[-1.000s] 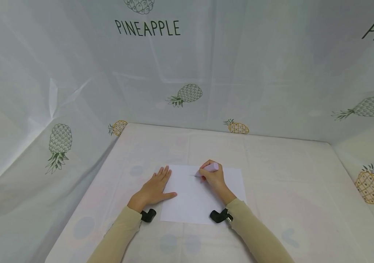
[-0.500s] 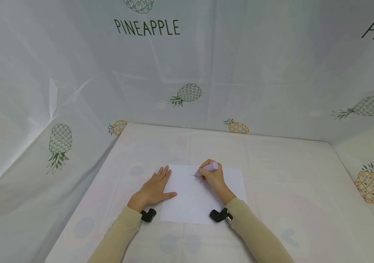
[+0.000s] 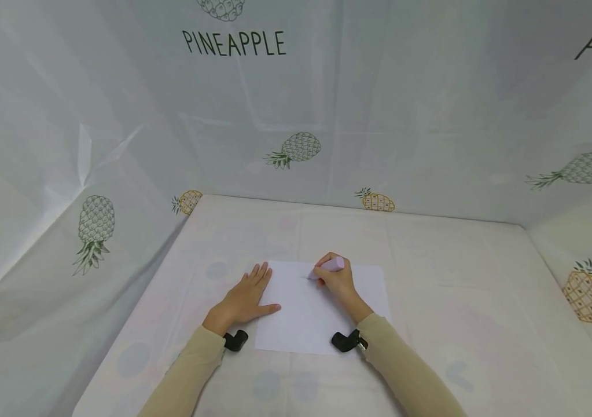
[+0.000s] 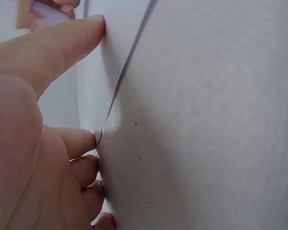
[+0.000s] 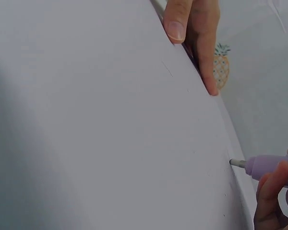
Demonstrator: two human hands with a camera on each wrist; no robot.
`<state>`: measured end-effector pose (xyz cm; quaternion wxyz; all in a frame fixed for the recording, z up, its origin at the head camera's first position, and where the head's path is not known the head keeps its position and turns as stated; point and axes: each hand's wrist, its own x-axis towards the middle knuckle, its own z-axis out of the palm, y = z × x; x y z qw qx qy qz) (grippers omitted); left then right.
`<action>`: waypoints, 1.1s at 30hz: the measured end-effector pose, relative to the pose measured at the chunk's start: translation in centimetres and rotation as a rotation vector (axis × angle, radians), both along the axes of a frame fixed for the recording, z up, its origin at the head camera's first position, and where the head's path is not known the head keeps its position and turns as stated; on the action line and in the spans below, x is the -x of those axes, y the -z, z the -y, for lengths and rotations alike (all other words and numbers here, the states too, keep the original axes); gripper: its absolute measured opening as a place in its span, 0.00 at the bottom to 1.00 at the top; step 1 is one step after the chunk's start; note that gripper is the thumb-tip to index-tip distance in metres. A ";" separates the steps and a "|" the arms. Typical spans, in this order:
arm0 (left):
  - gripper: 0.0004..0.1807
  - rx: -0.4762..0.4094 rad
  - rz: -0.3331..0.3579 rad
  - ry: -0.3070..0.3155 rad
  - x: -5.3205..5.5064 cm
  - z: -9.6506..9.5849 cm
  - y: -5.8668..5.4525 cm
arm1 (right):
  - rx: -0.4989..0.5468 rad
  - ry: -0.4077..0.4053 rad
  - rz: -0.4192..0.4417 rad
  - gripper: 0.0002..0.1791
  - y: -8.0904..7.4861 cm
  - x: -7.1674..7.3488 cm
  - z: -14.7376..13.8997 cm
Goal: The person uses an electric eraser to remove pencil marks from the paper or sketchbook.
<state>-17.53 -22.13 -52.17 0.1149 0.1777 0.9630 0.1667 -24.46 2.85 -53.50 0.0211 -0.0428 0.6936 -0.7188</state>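
A white sheet of paper [image 3: 301, 321] lies flat on the table. My left hand [image 3: 243, 298] presses its left edge, fingers spread and thumb stretched inward over the sheet. In the left wrist view the thumb [image 4: 62, 45] touches the paper. Near the sheet's top edge, my right hand [image 3: 338, 281] pinches a thick lilac pen-shaped tool [image 3: 334, 264], which looks like an electric eraser. The right wrist view shows its narrow pale tip [image 5: 237, 163], dark at the end, touching the paper. A faint thin line runs by the tip, with small dark specks around.
The table [image 3: 457, 289] wears a pale cloth with faint printed shapes. Behind it and at both sides hangs a grey-white curtain [image 3: 405, 104] printed with pineapples. A black wrist camera [image 3: 235, 340] sits on the left wrist, another black camera [image 3: 345, 341] on the right.
Both hands stay practically in place. The lilac eraser's tip keeps to the same spot on the paper, with only very slight shifts.
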 end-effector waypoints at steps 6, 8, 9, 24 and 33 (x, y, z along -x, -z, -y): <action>0.54 -0.004 0.002 -0.002 0.0 -0.1 -0.1 | 0.016 -0.008 -0.019 0.05 0.2 0.0 0.5; 0.54 -0.007 0.004 -0.003 0.0 -0.2 -0.1 | 0.022 -0.006 -0.022 0.05 0.2 0.0 0.5; 0.54 -0.010 0.003 -0.004 0.0 -0.2 -0.1 | 0.024 -0.007 -0.022 0.05 0.2 0.0 0.5; 0.54 -0.011 -0.003 -0.007 0.1 0.0 0.5 | -0.013 0.014 0.021 0.05 0.3 0.0 -0.5; 0.54 -0.007 -0.005 -0.001 0.2 0.0 0.4 | -0.007 0.008 -0.007 0.05 0.2 0.1 -1.0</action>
